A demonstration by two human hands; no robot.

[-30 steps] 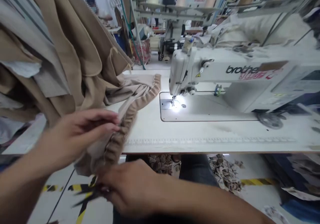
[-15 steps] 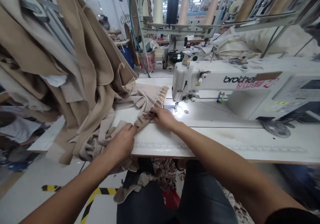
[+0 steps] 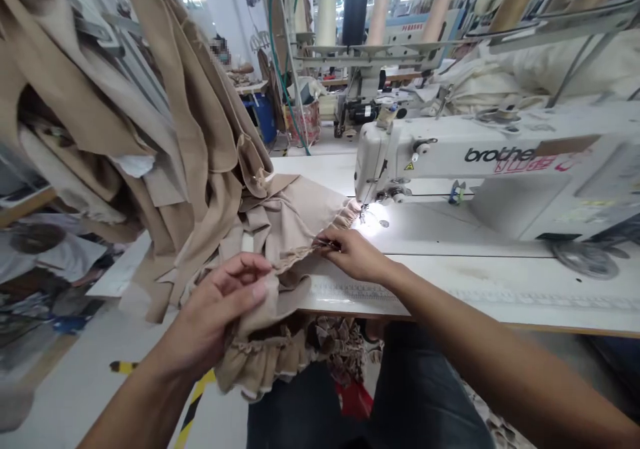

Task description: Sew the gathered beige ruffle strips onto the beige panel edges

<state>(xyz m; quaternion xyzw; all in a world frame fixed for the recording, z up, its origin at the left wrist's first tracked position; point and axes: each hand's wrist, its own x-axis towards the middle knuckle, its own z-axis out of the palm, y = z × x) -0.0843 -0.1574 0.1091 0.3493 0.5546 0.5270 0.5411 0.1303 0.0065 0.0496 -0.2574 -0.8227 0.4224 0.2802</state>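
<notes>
My right hand (image 3: 353, 254) rests on the table close to the presser foot (image 3: 364, 213) of a white Brother sewing machine (image 3: 425, 162). Its fingers pinch a small dark-tipped metal tool, probably scissors (image 3: 325, 244), against the gathered edge of a beige ruffled fabric piece (image 3: 300, 225). The ruffle runs up to the presser foot. My left hand (image 3: 220, 309) holds a fold of the same fabric lifted off the table edge. More ruffle (image 3: 265, 362) hangs below it over my lap.
Tan garments (image 3: 200, 122) hang in a heavy bunch at the left of the white sewing table (image 3: 315, 167). Dark jeans (image 3: 425, 395) cover my lap below the table edge. Further back stand thread cones (image 3: 355, 15), a blue bin (image 3: 260, 119) and a distant person (image 3: 220, 52).
My hands have moved from the lower left to the table. The ruffled edge has been laid out toward the presser foot, and my left hand has lifted a fold of fabric.
</notes>
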